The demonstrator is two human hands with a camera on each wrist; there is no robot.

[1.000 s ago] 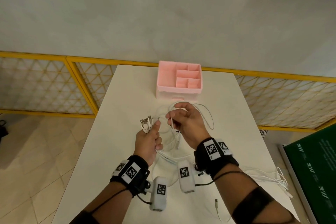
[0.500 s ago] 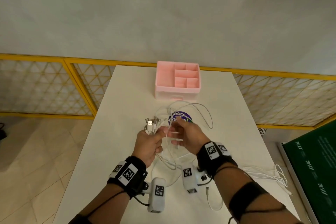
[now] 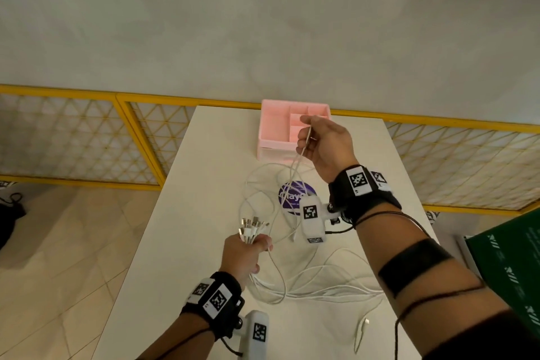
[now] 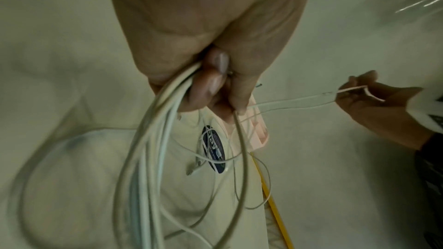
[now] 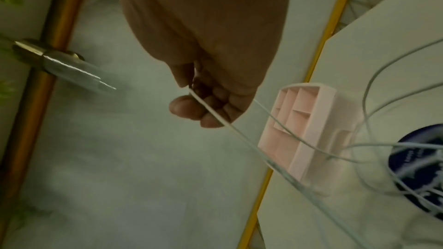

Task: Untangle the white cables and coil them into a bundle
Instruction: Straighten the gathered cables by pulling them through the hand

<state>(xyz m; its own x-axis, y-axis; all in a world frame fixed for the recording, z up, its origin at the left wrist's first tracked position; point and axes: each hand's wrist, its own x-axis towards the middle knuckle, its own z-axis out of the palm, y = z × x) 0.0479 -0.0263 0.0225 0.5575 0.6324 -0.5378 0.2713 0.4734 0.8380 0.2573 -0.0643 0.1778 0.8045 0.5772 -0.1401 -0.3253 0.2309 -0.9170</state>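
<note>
Several white cables (image 3: 295, 283) lie looped over the white table (image 3: 204, 184). My left hand (image 3: 244, 251) grips a bunch of them in a fist near the front left, their USB plugs (image 3: 251, 229) fanning out above it. The strands (image 4: 153, 149) hang down from that fist in the left wrist view. My right hand (image 3: 321, 140) is raised over the pink organiser and pinches one thin white cable (image 3: 301, 152), which runs down toward the table. The pinched strand (image 5: 215, 116) crosses my fingertips in the right wrist view.
A pink compartment organiser (image 3: 280, 131) stands at the table's far edge. A round purple sticker (image 3: 292, 196) lies mid-table under the loops. A loose plug end (image 3: 365, 322) rests near the front right. A green box (image 3: 508, 266) sits at the right, a yellow lattice fence (image 3: 87, 137) behind.
My right hand has lifted up and away toward the pink organiser, drawing one cable out of the tangle. My left hand has dropped back toward me, still holding the plug bunch.
</note>
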